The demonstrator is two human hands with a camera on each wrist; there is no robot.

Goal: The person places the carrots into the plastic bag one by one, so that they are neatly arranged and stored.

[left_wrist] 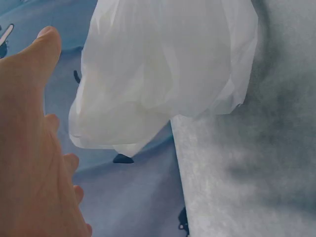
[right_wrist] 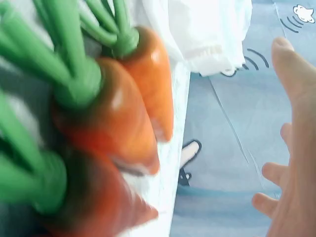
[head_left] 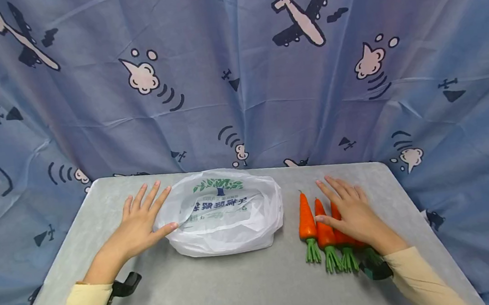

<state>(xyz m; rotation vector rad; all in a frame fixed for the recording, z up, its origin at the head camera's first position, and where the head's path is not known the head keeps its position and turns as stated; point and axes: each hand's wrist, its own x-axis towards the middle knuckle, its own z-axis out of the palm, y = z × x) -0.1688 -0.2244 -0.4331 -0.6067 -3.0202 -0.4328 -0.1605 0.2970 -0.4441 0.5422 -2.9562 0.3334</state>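
Observation:
A white plastic bag [head_left: 227, 235] with a green tree print and dark lettering lies on the table, left of middle. My left hand [head_left: 141, 224] is spread at the bag's left side, its thumb overlapping the bag's edge in the head view. Several orange carrots [head_left: 306, 218] with green stem stubs lie side by side to the right of the bag, tips pointing to the far edge. Over the rightmost ones my right hand [head_left: 351, 211] is held with fingers spread, partly hiding them. The right wrist view shows a carrot [right_wrist: 113, 113] close up beside that hand, with nothing in its fingers.
The grey table [head_left: 224, 295] has rounded far corners. Behind it and along both sides hangs a blue curtain [head_left: 199, 77] printed with airplanes and clouds. A dark wrist camera [head_left: 126, 285] sticks out from the left wrist; another is at the right wrist, by the carrot stems.

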